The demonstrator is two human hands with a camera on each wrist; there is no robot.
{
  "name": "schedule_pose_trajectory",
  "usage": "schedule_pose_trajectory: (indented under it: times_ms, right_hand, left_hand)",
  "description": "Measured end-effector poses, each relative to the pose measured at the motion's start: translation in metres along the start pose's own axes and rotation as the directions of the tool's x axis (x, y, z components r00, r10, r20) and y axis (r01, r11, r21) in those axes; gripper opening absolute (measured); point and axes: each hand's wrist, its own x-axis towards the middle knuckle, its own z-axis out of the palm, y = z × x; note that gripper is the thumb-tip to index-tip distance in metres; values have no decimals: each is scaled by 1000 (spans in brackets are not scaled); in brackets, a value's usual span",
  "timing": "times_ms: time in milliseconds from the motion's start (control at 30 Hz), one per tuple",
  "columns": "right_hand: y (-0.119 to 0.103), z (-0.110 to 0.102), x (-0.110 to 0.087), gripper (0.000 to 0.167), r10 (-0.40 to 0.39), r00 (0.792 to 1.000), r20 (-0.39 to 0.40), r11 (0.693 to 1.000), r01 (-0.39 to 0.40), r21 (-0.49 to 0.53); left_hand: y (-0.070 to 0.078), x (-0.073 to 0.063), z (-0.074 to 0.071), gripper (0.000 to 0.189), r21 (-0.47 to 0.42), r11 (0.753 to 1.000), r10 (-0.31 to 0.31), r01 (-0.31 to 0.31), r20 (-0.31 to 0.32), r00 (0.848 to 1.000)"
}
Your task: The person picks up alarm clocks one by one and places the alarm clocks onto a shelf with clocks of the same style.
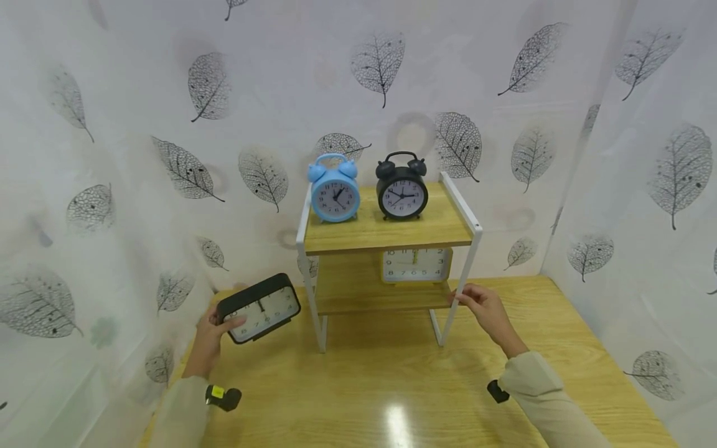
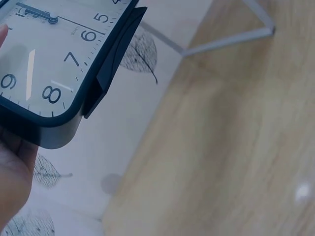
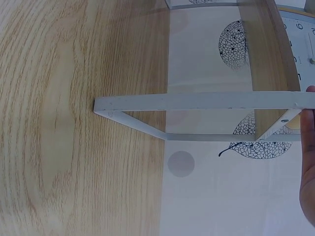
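My left hand [image 1: 210, 336] grips the left end of a black rectangular alarm clock [image 1: 267, 330], its thumb lying across the white face. The clock is tilted and raised off the table, left of a two-tier shelf [image 1: 336, 241]; its face and lower edge fill the upper left of the left wrist view. At the shelf's right side, my right hand [image 1: 486, 311] holds the white metal leg [image 1: 460, 289] near the lower board. The right wrist view shows fingers on both sides of that white frame [image 3: 206, 101]. Part of this hand lies outside that view.
On the top board stand a blue twin-bell alarm clock [image 1: 335, 198] and a black one [image 1: 402, 196]. A yellow-framed rectangular clock [image 1: 417, 274] sits on the lower board, partly hidden by the top one. The wooden table [image 1: 347, 398] meets leaf-patterned curtains [image 1: 313, 81] behind and at both sides.
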Motion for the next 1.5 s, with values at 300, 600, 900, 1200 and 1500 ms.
schedule_pose_trajectory:
  times_ms: [300, 600, 900, 1200, 1500]
  right_hand:
    - [-1, 1, -1, 21, 2, 1000, -1, 1000, -2, -1]
    - [-3, 1, 0, 20, -21, 1000, 2, 1000, 21, -19]
    - [-7, 1, -2, 16, -17, 1000, 8, 996, 18, -85]
    - [-10, 1, 0, 15, -23, 999, 23, 995, 25, -96]
    - [-8, 0, 0, 17, -16, 999, 29, 995, 19, -98]
  left_hand:
    - [30, 8, 11, 66, -13, 1000, 28, -27, 78, 997]
    - [50, 17, 36, 37, -88, 984, 163, -156, 84, 983]
    - [65, 29, 65, 42, -39, 989, 150, -145, 188, 971]
    - [68, 39, 84, 58, -14, 990, 138, -138, 240, 961]
    - [70, 47, 94, 66, -34, 993, 115, -110, 262, 958]
